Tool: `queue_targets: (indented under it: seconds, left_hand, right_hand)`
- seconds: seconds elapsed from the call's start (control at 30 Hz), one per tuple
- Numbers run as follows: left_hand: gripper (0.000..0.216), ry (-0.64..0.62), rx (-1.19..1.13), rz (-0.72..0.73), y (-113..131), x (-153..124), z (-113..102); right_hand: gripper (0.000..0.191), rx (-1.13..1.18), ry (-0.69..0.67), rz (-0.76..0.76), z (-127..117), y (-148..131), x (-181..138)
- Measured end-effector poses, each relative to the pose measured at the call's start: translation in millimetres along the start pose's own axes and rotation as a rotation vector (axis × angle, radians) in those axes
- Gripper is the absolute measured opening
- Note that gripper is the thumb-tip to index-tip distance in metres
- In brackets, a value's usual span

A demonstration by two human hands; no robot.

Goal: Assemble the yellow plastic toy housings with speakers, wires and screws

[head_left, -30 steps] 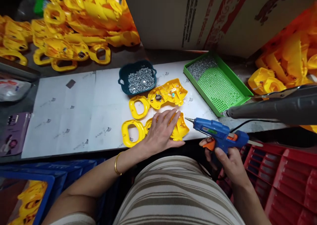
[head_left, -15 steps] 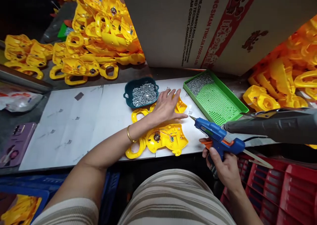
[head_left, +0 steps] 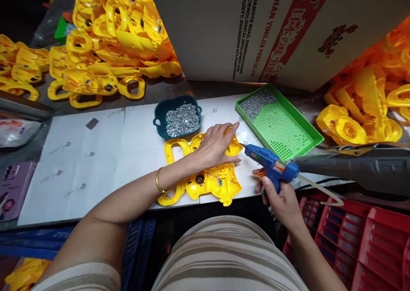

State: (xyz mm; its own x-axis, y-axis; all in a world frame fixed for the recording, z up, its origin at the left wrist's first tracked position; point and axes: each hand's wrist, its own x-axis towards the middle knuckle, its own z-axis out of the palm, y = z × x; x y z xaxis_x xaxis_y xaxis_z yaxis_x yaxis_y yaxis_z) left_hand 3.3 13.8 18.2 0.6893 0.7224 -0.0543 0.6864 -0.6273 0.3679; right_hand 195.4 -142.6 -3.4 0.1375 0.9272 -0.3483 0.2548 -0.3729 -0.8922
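In the head view, two yellow shells lay on the pale sheet over the desk [head_left: 92, 167], one behind the other, handle loops to the left. The near shell [head_left: 209, 186] rested hollow side up at the near edge, a round part and thin wires showing inside it; that side probably faced up so the inner fittings could be reached.

The left hand [head_left: 214, 148] lay across the far shell [head_left: 235, 149], covering much of its middle. Its fingers were spread, with the thumb held apart to the right, seemingly to steady the piece; how firmly they pressed, I could not tell.

The right hand [head_left: 280, 197] gripped a blue glue gun [head_left: 264, 157], fingers wrapped around the handle by the orange trigger [head_left: 260, 174]; whether the trigger was squeezed could not be made out. The nozzle pointed left at the far shell's right end, close enough that touching or apart was unclear. A pale glue stick [head_left: 315, 187] trailed out behind, to the right, clear of the shells.

A dark bowl [head_left: 158, 122] of small metal pieces [head_left: 182, 121] stood far and left, and a green tray [head_left: 296, 130] far and right, both likely kept within reach.
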Motion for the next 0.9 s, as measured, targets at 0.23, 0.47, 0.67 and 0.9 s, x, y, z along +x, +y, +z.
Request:
queue_targets:
  seconds: [0.23,0.47,0.67,0.9]
  left_hand:
    - [0.102,-0.009,0.020,0.001,0.5,0.0,-0.5]
    - [0.100,0.009,0.037,0.016,-0.6,0.3,1.6]
    - [0.102,-0.001,0.089,0.002,0.7,3.1,4.9]
    - [0.097,-0.001,0.078,0.001,2.4,4.2,2.9]
  right_hand:
    - [0.053,-0.035,-0.014,0.009,0.8,5.8,6.0]
    - [0.051,-0.069,0.018,-0.010,1.2,-3.5,9.6]
    - [0.051,-0.100,0.061,-0.023,0.9,-14.2,8.5]
    - [0.049,-0.202,0.094,-0.044,-1.6,-13.9,9.6]
